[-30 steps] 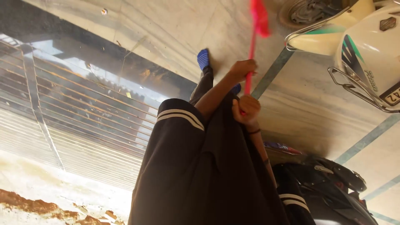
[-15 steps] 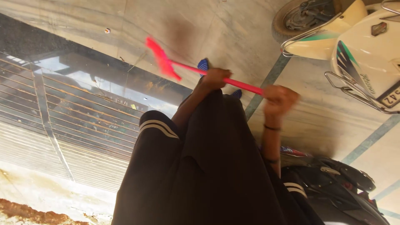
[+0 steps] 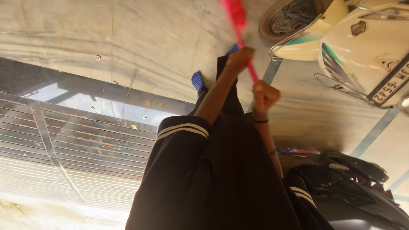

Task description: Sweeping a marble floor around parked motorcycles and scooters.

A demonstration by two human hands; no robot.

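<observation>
I hold a pink broom with both hands. Its handle slants from my right hand up past my left hand to the blurred pink head at the top edge. My left hand grips the handle higher up, arm stretched out from a black sleeve with white stripes. Just below it, my right hand, with a dark band at the wrist, closes round the lower end. The broom head lies over the pale stone floor, ahead of my feet in blue footwear.
A cream scooter stands at the top right, its front wheel close to the broom head. A black motorbike is at the lower right. A ribbed metal shutter and a dark floor strip fill the left.
The broom head went from ahead of me out to the left, and has now swung back to the front near the scooter wheel. My hands have drawn closer together.
</observation>
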